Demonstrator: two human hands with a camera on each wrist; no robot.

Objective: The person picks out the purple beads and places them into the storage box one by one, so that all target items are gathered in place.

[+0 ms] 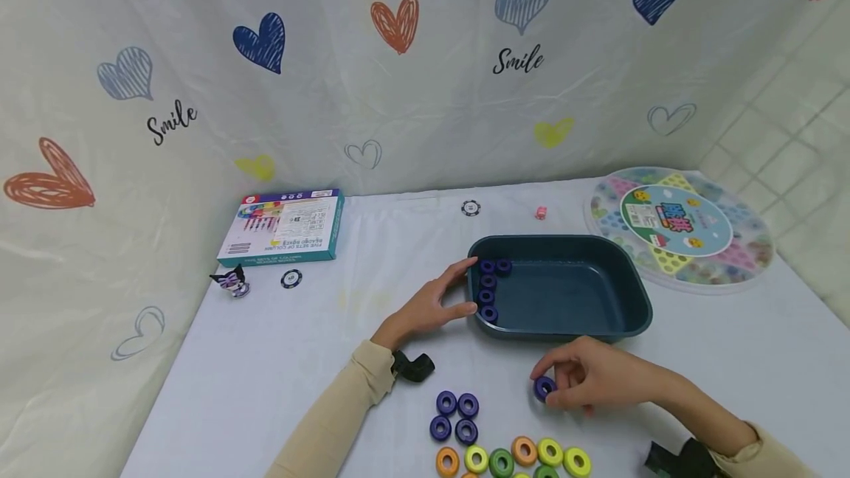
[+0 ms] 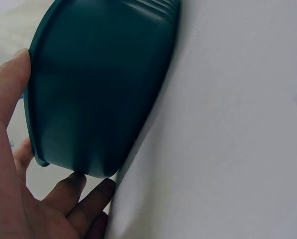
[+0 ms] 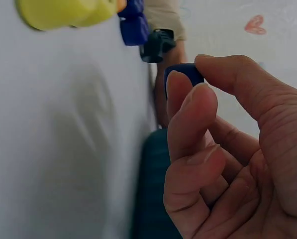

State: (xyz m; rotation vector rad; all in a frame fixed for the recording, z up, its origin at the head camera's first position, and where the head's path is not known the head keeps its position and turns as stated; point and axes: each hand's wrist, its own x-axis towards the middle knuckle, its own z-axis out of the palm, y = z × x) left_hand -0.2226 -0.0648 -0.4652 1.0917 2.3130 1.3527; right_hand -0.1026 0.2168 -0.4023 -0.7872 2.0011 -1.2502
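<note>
My right hand (image 1: 600, 376) pinches a purple ring (image 1: 538, 390) between thumb and fingertips, over the cloth in front of the dark teal tray (image 1: 564, 301). In the right wrist view the pinched ring (image 3: 187, 72) shows partly behind the fingertips. My left hand (image 1: 434, 299) rests against the tray's left end, thumb and fingers spread along its rim. From the left wrist the fingers (image 2: 68, 191) touch the tray's outer wall. Inside the tray, several purple rings (image 1: 488, 282) line the left end. A cluster of purple rings (image 1: 467, 431) lies on the cloth near me.
Orange, yellow and green rings (image 1: 501, 462) lie at the near edge. A flat box (image 1: 282, 227), a small figure (image 1: 232, 282) and a black-and-white chip (image 1: 291, 279) sit at the left. Behind the tray are another chip (image 1: 471, 208) and a round decorated board (image 1: 750, 242).
</note>
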